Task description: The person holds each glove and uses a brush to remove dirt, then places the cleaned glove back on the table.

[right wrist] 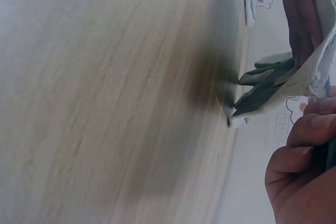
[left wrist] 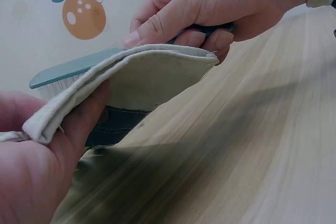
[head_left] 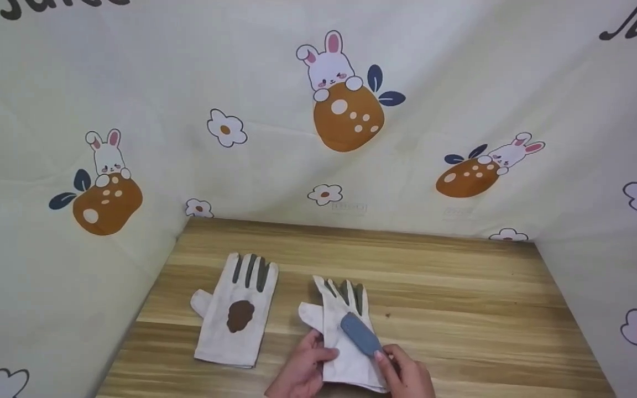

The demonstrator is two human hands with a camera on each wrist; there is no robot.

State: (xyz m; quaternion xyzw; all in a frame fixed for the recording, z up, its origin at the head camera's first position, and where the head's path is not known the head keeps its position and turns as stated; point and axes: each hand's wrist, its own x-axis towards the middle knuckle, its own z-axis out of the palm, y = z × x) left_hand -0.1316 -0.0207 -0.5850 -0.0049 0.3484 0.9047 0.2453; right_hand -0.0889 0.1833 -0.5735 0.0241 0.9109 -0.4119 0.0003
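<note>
A white work glove (head_left: 351,365) with dark grey-green strips between its fingers is lifted at the cuff, its fingers pointing away. My left hand (head_left: 304,365) pinches its left side, thumb on top and fingers underneath. In my right hand (head_left: 407,373) is the handle of a blue-grey brush (head_left: 359,334), held over the right part of the glove. In the left wrist view, the brush's pale bristles (left wrist: 58,86) face down at the glove's upper side, and a dark panel (left wrist: 118,124) shows on its underside.
A second white glove (head_left: 216,331), with a brown patch (head_left: 240,316) on its middle, lies flat to the left. A small dark speck (head_left: 388,315) is on the wood-grain table (head_left: 462,331). Printed cloth (head_left: 263,66) with rabbits and flowers hangs around the back and sides.
</note>
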